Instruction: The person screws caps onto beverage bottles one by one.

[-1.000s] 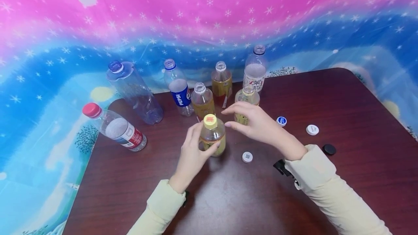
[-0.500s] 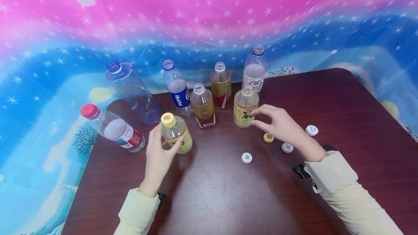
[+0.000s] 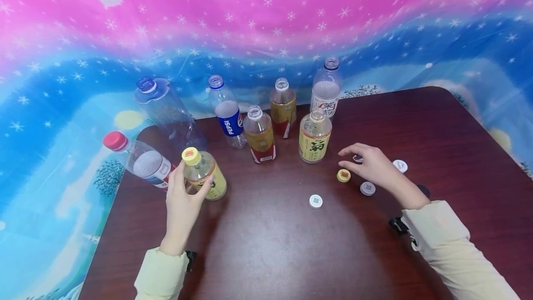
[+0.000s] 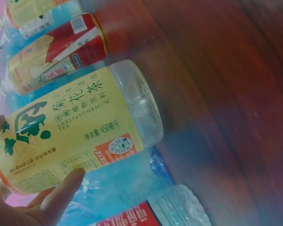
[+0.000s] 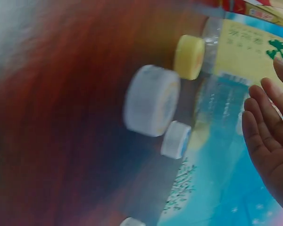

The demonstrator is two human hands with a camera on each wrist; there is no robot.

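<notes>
My left hand holds a capped chrysanthemum tea bottle at the table's left, thumb on one side and fingers on the other. In the left wrist view its yellow label faces the camera. Its yellow cap is on. The hand overlaps a red-capped water bottle just behind it. Over several loose caps, my right hand hovers with loosely curved fingers and nothing between them. A loose yellow cap lies near its fingertips, and a greyish cap lies below the palm.
An uncapped chrysanthemum tea bottle stands centre right. Behind are a Pepsi bottle, two amber-labelled bottles, a jasmine bottle and a large bluish bottle. White caps and a black cap lie on the right.
My left hand has carried the yellow-capped bottle from the middle to the left, beside the red-capped bottle. My right hand has drawn away to the right, from the bottles to above the caps.
</notes>
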